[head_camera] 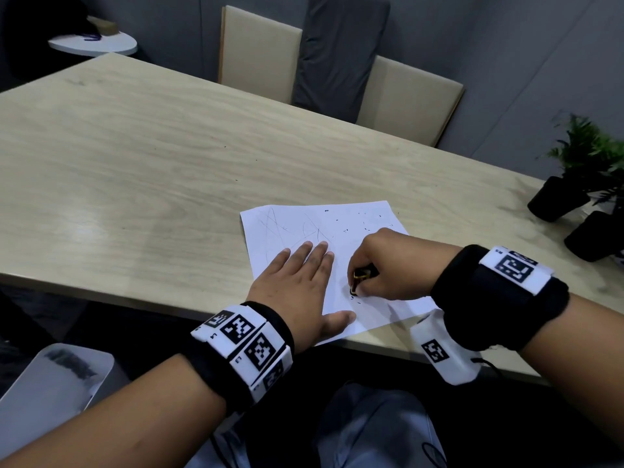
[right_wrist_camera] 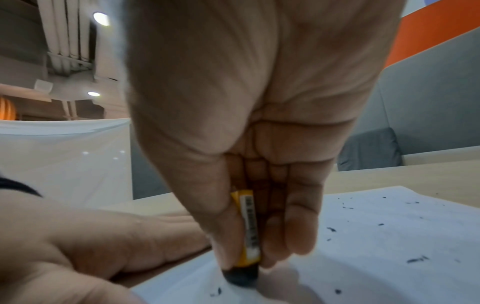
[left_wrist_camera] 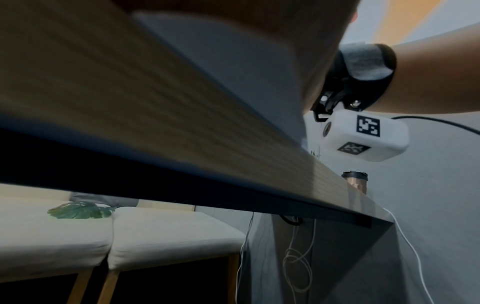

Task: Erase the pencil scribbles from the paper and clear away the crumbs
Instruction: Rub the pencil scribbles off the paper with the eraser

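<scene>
Right hand (head_camera: pixel 381 268) had its fingers clamped on the eraser (right_wrist_camera: pixel 244 261), rubbing the paper (head_camera: pixel 337 231) near the bench edge; left hand (head_camera: pixel 300 292) lay flat, fingers together. Pressing too hard could've crumpled the sheet or scattered crumbs (right_wrist_camera: pixel 415 259).

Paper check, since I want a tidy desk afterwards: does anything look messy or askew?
Dark eraser crumbs litter the paper, which lies skewed to the table edge, one corner overhanging. Faint scribbles remain.
</scene>
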Demonstrator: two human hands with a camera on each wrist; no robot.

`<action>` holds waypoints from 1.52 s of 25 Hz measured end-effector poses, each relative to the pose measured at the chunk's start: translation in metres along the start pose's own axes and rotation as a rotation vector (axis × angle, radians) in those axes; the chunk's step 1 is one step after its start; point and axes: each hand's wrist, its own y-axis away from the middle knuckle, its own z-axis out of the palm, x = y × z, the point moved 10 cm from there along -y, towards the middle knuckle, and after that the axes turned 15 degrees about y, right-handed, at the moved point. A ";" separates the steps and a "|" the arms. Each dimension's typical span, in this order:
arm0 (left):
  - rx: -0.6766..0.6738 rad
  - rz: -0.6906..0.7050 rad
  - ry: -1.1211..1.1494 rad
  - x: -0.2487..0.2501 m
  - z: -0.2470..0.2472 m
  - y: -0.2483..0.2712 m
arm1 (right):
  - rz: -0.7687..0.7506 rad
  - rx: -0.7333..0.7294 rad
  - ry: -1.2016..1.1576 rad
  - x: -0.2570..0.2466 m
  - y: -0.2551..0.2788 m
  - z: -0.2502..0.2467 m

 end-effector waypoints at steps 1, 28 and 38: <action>0.001 -0.003 0.002 -0.001 -0.001 0.001 | 0.007 0.034 -0.010 0.000 -0.003 -0.004; -0.032 -0.056 0.051 -0.003 -0.002 0.001 | 0.050 -0.026 0.022 0.007 -0.011 -0.004; -0.032 -0.068 0.074 -0.005 -0.002 -0.001 | 0.045 0.019 -0.022 0.003 -0.022 -0.007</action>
